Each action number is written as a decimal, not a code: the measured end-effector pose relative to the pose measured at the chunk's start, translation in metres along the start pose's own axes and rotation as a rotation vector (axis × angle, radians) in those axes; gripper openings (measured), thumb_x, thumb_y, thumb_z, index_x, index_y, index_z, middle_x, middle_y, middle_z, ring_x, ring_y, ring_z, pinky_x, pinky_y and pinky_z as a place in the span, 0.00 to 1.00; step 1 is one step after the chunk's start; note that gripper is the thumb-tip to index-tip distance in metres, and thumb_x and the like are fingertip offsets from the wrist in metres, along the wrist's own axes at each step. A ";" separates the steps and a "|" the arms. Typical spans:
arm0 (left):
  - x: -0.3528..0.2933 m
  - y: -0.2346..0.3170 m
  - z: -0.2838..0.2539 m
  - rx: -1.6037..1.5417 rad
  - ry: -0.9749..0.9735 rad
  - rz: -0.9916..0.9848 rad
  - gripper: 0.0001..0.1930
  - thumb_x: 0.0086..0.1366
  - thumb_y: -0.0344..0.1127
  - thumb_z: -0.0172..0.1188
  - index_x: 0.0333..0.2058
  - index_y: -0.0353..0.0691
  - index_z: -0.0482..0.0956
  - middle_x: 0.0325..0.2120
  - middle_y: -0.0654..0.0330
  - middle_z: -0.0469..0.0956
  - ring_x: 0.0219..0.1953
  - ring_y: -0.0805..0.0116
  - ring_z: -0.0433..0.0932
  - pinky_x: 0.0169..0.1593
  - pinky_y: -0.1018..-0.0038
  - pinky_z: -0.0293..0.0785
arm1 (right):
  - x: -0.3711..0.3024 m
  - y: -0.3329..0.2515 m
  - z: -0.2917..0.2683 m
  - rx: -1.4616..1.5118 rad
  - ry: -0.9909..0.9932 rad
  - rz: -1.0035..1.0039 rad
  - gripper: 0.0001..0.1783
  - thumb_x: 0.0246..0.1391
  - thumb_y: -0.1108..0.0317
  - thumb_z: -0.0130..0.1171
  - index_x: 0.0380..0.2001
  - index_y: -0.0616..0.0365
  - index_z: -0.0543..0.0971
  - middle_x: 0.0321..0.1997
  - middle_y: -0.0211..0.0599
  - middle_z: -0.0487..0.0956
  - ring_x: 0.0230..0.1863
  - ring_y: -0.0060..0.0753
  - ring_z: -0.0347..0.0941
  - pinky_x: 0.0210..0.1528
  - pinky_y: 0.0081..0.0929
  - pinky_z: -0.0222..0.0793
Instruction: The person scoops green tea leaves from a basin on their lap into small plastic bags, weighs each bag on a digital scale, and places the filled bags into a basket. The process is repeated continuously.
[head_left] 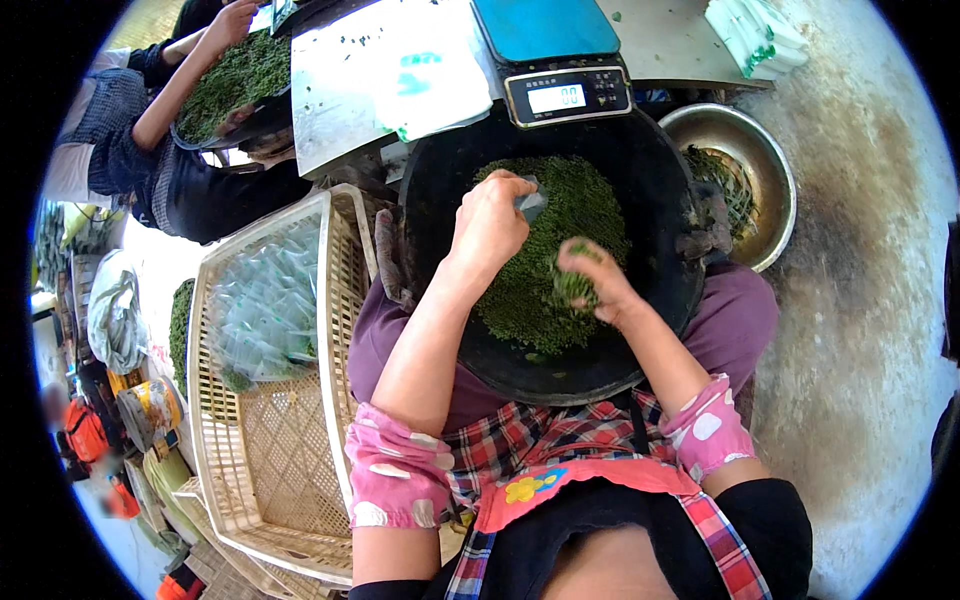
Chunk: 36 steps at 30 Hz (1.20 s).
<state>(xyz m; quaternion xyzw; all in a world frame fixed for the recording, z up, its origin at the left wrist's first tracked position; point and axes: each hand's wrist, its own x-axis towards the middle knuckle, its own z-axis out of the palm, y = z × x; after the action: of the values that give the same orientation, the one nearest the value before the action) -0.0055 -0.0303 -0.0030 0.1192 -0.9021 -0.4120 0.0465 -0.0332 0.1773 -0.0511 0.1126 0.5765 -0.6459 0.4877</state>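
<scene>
Grainy green berries [545,250] lie mid-frame in a round black basin [655,190]

Left hand [490,225] pinches a filmy bag [534,203]; blurred right hand [598,280] clutches berries. Latticed crate [285,460] left, scale [548,40] above, steel bowl [784,190] upper right.

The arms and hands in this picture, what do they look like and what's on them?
The left hand and right hand are bare, with no gloves; the right one is blurry. Each arm wears a pink sleeve cover with big white spots and gathered edges. Nearer the shoulders are plain black sleeves.
</scene>
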 end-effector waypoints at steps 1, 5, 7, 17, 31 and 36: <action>-0.001 0.002 0.002 0.028 -0.028 -0.013 0.19 0.50 0.18 0.52 0.40 0.37 0.84 0.40 0.47 0.81 0.41 0.48 0.81 0.46 0.61 0.77 | -0.007 -0.019 0.010 0.148 -0.037 -0.107 0.11 0.56 0.57 0.61 0.38 0.46 0.73 0.29 0.26 0.74 0.23 0.22 0.73 0.13 0.15 0.59; -0.001 0.005 0.015 0.086 -0.099 -0.045 0.10 0.51 0.21 0.56 0.30 0.35 0.85 0.28 0.43 0.81 0.34 0.45 0.81 0.41 0.57 0.78 | -0.006 -0.065 0.031 0.517 -0.158 -0.426 0.24 0.65 0.39 0.44 0.33 0.49 0.74 0.36 0.33 0.78 0.31 0.31 0.78 0.25 0.27 0.73; -0.002 0.003 0.020 0.018 -0.089 -0.032 0.11 0.52 0.22 0.55 0.33 0.34 0.83 0.26 0.43 0.81 0.33 0.46 0.82 0.39 0.60 0.77 | -0.001 -0.081 0.042 0.563 -0.154 -0.551 0.29 0.64 0.36 0.42 0.32 0.51 0.74 0.38 0.35 0.78 0.36 0.35 0.78 0.33 0.35 0.76; 0.006 0.007 0.016 -0.273 -0.199 -0.213 0.10 0.48 0.23 0.55 0.31 0.23 0.76 0.29 0.32 0.77 0.41 0.38 0.79 0.44 0.53 0.74 | 0.006 -0.085 0.054 0.023 -0.281 -0.674 0.50 0.60 0.25 0.18 0.62 0.58 0.64 0.57 0.39 0.72 0.60 0.33 0.68 0.65 0.35 0.60; 0.008 0.032 0.007 -0.197 -0.297 -0.178 0.24 0.51 0.19 0.52 0.50 0.31 0.76 0.49 0.39 0.76 0.52 0.46 0.76 0.55 0.61 0.73 | 0.031 -0.046 0.018 -0.631 0.174 -0.662 0.31 0.47 0.76 0.61 0.58 0.59 0.68 0.57 0.47 0.72 0.58 0.45 0.70 0.59 0.38 0.67; -0.012 0.018 0.027 0.137 -0.085 0.222 0.25 0.51 0.13 0.48 0.49 0.31 0.77 0.53 0.47 0.75 0.53 0.49 0.76 0.56 0.64 0.73 | 0.074 -0.016 0.043 -0.728 0.550 -0.640 0.20 0.41 0.80 0.59 0.41 0.56 0.72 0.39 0.52 0.79 0.46 0.62 0.75 0.44 0.49 0.71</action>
<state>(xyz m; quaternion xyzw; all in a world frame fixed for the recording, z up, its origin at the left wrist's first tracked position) -0.0019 0.0037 -0.0064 0.0042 -0.9370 -0.3462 0.0454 -0.0643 0.1010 -0.0794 -0.0796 0.8739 -0.4676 0.1064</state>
